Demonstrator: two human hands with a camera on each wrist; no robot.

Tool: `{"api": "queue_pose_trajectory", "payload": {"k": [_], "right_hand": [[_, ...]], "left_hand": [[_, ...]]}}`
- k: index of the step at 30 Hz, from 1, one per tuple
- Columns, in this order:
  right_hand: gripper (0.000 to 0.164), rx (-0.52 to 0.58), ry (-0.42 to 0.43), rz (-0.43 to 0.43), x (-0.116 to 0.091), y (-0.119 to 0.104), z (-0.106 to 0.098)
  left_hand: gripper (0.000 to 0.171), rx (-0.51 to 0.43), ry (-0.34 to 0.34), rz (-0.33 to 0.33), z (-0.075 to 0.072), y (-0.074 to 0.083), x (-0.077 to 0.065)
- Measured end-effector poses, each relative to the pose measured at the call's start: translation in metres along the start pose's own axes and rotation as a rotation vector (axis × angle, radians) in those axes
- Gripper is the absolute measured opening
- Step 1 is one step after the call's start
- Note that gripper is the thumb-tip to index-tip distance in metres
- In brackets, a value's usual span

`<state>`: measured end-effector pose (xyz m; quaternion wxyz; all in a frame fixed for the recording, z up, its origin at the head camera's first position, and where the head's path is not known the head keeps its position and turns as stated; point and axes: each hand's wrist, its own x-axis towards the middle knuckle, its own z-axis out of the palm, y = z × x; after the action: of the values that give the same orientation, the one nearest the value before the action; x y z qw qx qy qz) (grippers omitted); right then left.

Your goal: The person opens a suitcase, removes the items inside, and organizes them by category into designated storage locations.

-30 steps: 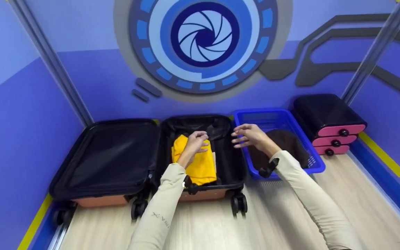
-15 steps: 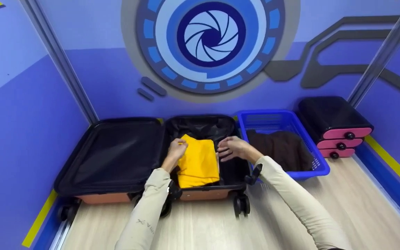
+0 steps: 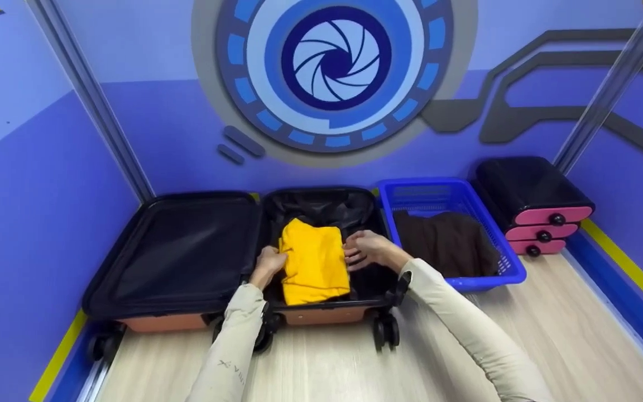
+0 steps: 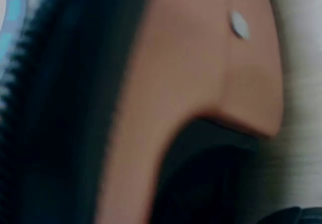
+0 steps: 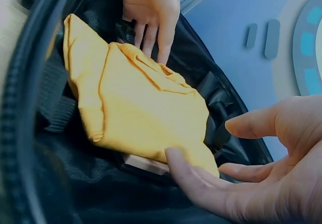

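Observation:
A folded yellow garment (image 3: 315,261) lies in the right half of an open suitcase (image 3: 330,301), with the pale edge of a flat item (image 5: 146,164) showing under it. At the garment's left side is my left hand (image 3: 270,263); in the right wrist view its straight fingers (image 5: 165,40) reach down beside the cloth. My right hand (image 3: 370,248) is at the opposite side, its fingers spread and fingertips right at the garment's edge (image 5: 193,151). The left wrist view has only the blurred orange suitcase shell (image 4: 176,58) and no hand.
The suitcase's other half (image 3: 182,251), with a black lining panel, lies flat to the left. On the right is a blue plastic basket (image 3: 514,273) holding dark brown cloth (image 3: 447,240). Beyond it stands a black drawer box (image 3: 531,181) with pink fronts. A blue wall rises behind.
Both hands came down: the left from above the yellow garment to its left side, the right from over the basket to its right side. The garment shifted only slightly.

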<state>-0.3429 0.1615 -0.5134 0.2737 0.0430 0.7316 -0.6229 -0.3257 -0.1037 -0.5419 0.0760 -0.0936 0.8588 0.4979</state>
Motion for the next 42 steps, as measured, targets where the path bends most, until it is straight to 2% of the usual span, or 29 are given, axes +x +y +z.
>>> {"api": "queue_pose_trajectory", "payload": {"k": [3, 7, 9, 11, 15, 18, 21, 25, 27, 31, 34, 38, 42], "right_hand": [[0.042, 0.028, 0.011, 0.008, 0.002, 0.005, 0.001], [0.041, 0.001, 0.021, 0.009, 0.003, 0.010, 0.001], [0.034, -0.017, 0.011, 0.005, 0.004, 0.012, 0.002], [0.027, -0.030, 0.004, -0.007, 0.004, 0.014, 0.003], [0.021, -0.055, 0.015, -0.043, 0.003, 0.018, 0.007], [0.022, -0.092, 0.036, -0.058, 0.003, 0.019, 0.011], [0.027, -0.137, 0.057, -0.063, 0.003, 0.019, 0.014], [0.029, -0.146, 0.084, -0.076, 0.004, 0.020, 0.017], [0.027, -0.130, 0.098, -0.077, 0.005, 0.021, 0.018], [0.022, -0.106, 0.113, -0.073, 0.005, 0.022, 0.019], [0.020, -0.097, 0.118, -0.066, 0.003, 0.021, 0.019], [0.019, -0.078, 0.106, -0.054, 0.003, 0.018, 0.017], [0.020, -0.019, 0.083, -0.055, 0.001, 0.013, 0.012]], "left_hand": [[0.031, 0.070, 0.047, 0.020, 0.004, -0.003, -0.003], [0.006, 0.227, 0.071, 0.070, 0.011, 0.002, -0.010], [0.022, 0.303, 0.075, 0.079, 0.013, 0.005, -0.013], [0.025, 0.319, 0.067, 0.057, 0.014, 0.008, -0.015], [0.006, 0.244, 0.069, 0.008, 0.012, 0.006, -0.010], [0.025, 0.168, 0.077, -0.013, 0.009, 0.005, -0.007], [0.042, 0.102, 0.055, -0.027, 0.006, 0.007, -0.008], [0.051, -0.010, -0.011, -0.056, 0.004, 0.006, -0.008], [0.046, -0.076, -0.045, -0.084, 0.003, 0.006, -0.010], [0.026, -0.231, -0.133, -0.138, 0.003, 0.008, -0.014], [0.026, -0.252, -0.170, -0.144, 0.002, 0.008, -0.015], [0.035, -0.219, -0.152, -0.125, 0.002, 0.007, -0.013], [0.006, -0.297, -0.134, -0.137, 0.002, 0.007, -0.011]]}}
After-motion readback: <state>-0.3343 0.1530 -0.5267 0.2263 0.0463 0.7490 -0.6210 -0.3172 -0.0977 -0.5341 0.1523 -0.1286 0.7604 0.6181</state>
